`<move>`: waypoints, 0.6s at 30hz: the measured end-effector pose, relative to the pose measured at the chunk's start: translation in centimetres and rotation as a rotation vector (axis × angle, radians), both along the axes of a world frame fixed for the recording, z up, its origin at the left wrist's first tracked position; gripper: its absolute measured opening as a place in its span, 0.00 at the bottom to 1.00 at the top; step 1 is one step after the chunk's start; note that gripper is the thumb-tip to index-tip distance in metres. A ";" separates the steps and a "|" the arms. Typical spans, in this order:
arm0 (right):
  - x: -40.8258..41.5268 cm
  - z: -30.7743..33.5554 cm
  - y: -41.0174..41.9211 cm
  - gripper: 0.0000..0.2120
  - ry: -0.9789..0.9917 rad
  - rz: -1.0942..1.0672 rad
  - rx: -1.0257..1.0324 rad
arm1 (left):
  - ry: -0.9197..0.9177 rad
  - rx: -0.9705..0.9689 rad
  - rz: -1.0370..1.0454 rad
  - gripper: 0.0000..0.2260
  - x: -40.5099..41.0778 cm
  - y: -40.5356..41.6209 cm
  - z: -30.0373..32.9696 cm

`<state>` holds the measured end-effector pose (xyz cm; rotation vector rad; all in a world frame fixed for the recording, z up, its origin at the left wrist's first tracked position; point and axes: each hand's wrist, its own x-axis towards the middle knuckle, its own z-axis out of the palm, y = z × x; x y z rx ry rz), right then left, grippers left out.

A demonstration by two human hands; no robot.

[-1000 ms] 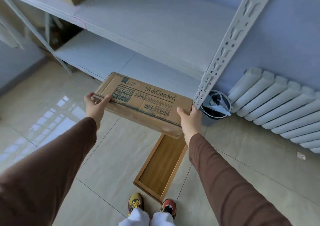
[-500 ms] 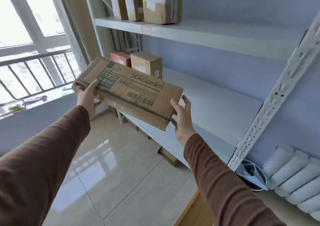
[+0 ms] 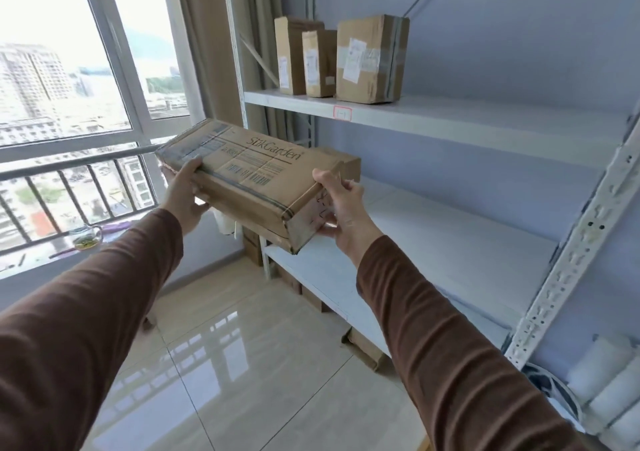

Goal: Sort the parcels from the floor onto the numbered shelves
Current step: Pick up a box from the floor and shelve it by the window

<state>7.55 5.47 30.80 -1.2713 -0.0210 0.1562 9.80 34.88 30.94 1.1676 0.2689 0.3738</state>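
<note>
I hold a long flat cardboard parcel (image 3: 249, 180) printed "StikGarden" in front of the white shelf unit. My left hand (image 3: 181, 191) grips its far left end, thumb on top. My right hand (image 3: 341, 208) holds the near right end, fingers curled round the end face, which carries handwritten marks. The parcel hangs tilted, in the air, level with the middle shelf (image 3: 450, 242). The upper shelf (image 3: 450, 121) carries a small red-framed label (image 3: 342, 114) on its front edge.
Three upright parcels (image 3: 370, 59) stand on the upper shelf. Another box (image 3: 346, 163) sits on the middle shelf behind the held parcel. More boxes (image 3: 363, 346) lie under the lowest shelf. A white upright post (image 3: 575, 253) is on the right, a window (image 3: 69, 104) on the left.
The view has risen from the floor to the upper shelves. I have lifted the parcel from knee height to the middle shelf's level and turned its right end toward me.
</note>
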 end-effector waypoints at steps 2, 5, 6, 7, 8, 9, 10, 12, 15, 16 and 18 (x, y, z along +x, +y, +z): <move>-0.2 1.0 1.1 0.38 -0.007 -0.015 -0.004 | -0.014 -0.021 -0.054 0.18 -0.5 -0.8 0.1; -0.7 2.1 2.2 0.41 -0.018 -0.035 -0.032 | -0.037 -0.045 -0.070 0.22 -1.5 -0.4 0.7; -0.9 2.4 2.4 0.41 -0.021 -0.039 -0.036 | -0.039 -0.057 -0.066 0.24 -1.8 -0.1 0.9; -1.1 2.7 2.6 0.42 -0.021 -0.042 -0.036 | -0.037 -0.067 -0.064 0.24 -2.1 0.2 1.1; -1.3 2.9 2.7 0.42 -0.020 -0.040 -0.029 | -0.035 -0.078 -0.068 0.24 -2.4 0.4 1.2; -1.6 3.1 2.8 0.42 -0.018 -0.033 -0.021 | -0.036 -0.087 -0.077 0.25 -2.6 0.6 1.3; -1.8 3.2 2.9 0.41 -0.017 -0.025 -0.014 | -0.035 -0.098 -0.088 0.28 -2.9 0.6 1.4; -2.1 3.5 3.1 0.39 -0.014 -0.017 -0.011 | -0.026 -0.105 -0.119 0.34 -3.4 0.2 1.6; -2.3 4.1 4.2 0.42 -0.028 -0.037 -0.029 | 0.020 -0.136 -0.199 0.34 -3.8 -1.4 1.4; -2.2 4.3 4.7 0.43 -0.044 -0.050 -0.037 | 0.024 -0.152 -0.244 0.31 -4.0 -2.3 1.3; -2.0 4.6 5.5 0.44 -0.101 -0.083 -0.074 | 0.027 -0.184 -0.313 0.23 -4.5 -4.1 1.1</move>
